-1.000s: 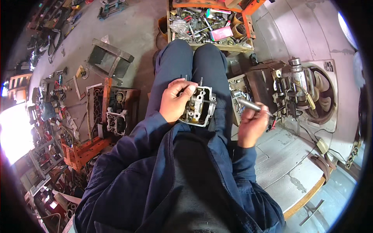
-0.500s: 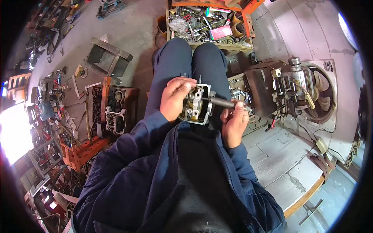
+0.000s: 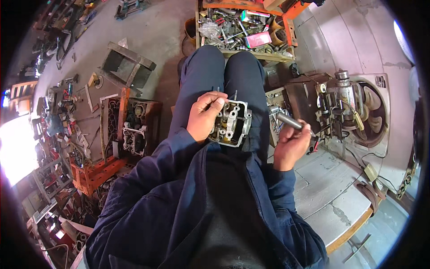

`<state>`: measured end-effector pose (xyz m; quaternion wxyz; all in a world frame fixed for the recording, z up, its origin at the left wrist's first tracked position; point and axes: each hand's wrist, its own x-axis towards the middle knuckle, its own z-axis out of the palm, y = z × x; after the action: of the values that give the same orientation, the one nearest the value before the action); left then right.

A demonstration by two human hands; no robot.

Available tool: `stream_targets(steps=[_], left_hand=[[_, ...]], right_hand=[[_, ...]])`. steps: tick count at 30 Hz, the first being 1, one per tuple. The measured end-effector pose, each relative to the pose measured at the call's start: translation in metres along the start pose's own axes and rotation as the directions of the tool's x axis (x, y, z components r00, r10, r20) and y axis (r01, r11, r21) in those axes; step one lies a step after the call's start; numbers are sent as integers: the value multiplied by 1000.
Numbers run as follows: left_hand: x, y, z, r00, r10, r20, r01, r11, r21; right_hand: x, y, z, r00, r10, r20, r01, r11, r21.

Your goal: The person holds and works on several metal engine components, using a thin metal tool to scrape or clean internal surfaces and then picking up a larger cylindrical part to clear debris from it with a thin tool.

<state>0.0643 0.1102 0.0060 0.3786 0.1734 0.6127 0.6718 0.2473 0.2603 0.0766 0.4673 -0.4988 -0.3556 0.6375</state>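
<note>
A small metal cylinder head [image 3: 233, 124] rests on my lap, its open side facing up. My left hand [image 3: 204, 117] grips its left edge, thumb and fingers closed on the rim. Two thin studs stick out from its far side. My right hand [image 3: 292, 144] is off to the right of the casting, fingers closed around a grey cylindrical metal tool [image 3: 289, 121]. The tool's thick end points up and left, apart from the cylinder head; what kind of tool it is cannot be made out.
Beyond my knees stands a wooden tray [image 3: 264, 54] full of tools and small boxes. To the right is a greasy machine with a large wheel [image 3: 371, 107] beside a white-grey bench top [image 3: 320, 179]. An orange stand [image 3: 101, 175] and engine parts [image 3: 134, 139] sit at left.
My right hand has moved right, drawing the cylindrical tool away from the cylinder head. My left hand keeps its hold on the casting.
</note>
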Motion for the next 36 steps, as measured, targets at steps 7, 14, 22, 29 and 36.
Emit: stream_targets(steps=[7, 14, 22, 29, 36], left_hand=[[0, 18, 9, 996, -92, -6, 91, 994, -67], [-5, 30, 4, 977, -135, 162, 195, 873, -447], [-4, 15, 4, 993, 44, 108, -14, 965, -263], [-4, 25, 7, 999, -34, 31, 35, 999, -32], [2, 23, 6, 984, 4, 176, 54, 945, -321]], right_hand=[[36, 8, -41, 997, 16, -70, -27, 987, -155], [111, 79, -110, 943, 331, 41, -303, 901, -310], [208, 206, -202, 965, 239, 106, -9, 435, -900], [248, 244, -236, 995, 3, -101, -101, -8, -995], [249, 226, -239, 947, -199, 254, 223, -164, -961]])
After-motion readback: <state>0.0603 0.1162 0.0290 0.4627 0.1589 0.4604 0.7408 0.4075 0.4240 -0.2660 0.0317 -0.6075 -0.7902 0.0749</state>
